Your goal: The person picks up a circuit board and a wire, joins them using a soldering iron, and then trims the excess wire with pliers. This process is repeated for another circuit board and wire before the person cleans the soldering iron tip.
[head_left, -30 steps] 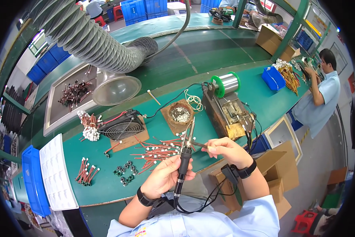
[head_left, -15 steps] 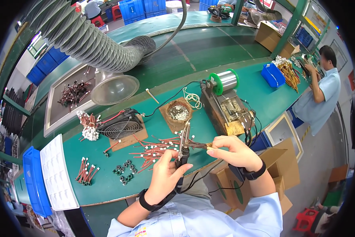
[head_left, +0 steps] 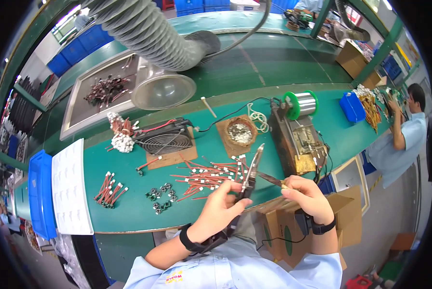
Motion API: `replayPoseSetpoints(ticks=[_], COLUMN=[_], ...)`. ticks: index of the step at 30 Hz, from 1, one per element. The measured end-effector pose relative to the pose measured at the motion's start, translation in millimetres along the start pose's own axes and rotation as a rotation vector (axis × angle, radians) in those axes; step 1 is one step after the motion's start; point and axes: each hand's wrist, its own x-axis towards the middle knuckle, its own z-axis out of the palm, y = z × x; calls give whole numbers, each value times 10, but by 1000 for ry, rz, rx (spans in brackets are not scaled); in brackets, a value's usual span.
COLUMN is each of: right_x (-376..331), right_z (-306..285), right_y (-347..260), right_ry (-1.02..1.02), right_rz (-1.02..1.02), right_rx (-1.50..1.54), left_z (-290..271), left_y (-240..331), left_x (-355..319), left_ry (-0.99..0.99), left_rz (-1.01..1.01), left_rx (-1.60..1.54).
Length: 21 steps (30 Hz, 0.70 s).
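Left hand (head_left: pixel 219 211) curled round a soldering iron (head_left: pixel 252 176), right hand (head_left: pixel 311 196) pinched a dark blade (head_left: pixel 270 178) between them; I watched the blade swing from nearly level to a slant, apparently changing its angle against the iron.

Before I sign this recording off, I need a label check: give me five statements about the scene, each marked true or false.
1. The left hand grips a soldering iron. True.
2. The right hand is empty. False: the right hand holds a thin dark tool.
3. The wire spool has red flanges. False: they are green.
4. A white sheet lies beside a blue bin. True.
5. No wristbands are worn. False: each wrist has one.
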Motion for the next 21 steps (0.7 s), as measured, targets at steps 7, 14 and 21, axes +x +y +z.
replayPoseSetpoints(ticks=[7,14,21], right_x=[74,171,375], right_z=[42,40,135], right_y=[-162,-193,244], right_ry=[51,-2,-163], right_rz=[-101,-86,-60], right_rx=[-243,-206,400], left_z=[23,12,-191], left_y=[-55,-13,299], left_x=[9,6,-63], left_ry=[320,275,-89], left_rz=[506,430,-145], left_rx=[937,760,-360])
